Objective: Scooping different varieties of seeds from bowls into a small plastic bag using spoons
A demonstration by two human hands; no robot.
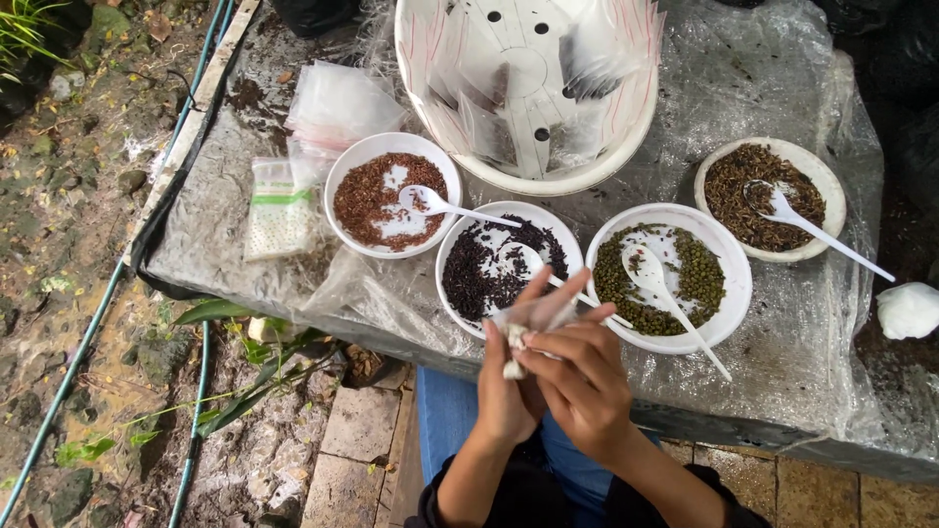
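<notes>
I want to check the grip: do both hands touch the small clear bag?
Touching. The head view shows the left hand and right hand pinching the small clear bag.

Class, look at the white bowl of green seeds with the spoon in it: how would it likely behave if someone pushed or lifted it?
The bowl of green seeds looks shallow and wide, so it probably slides rather than tips. The crinkled plastic sheet beneath may bunch up. The spoon overhangs the rim and could flip out, scattering loose seeds.
</notes>
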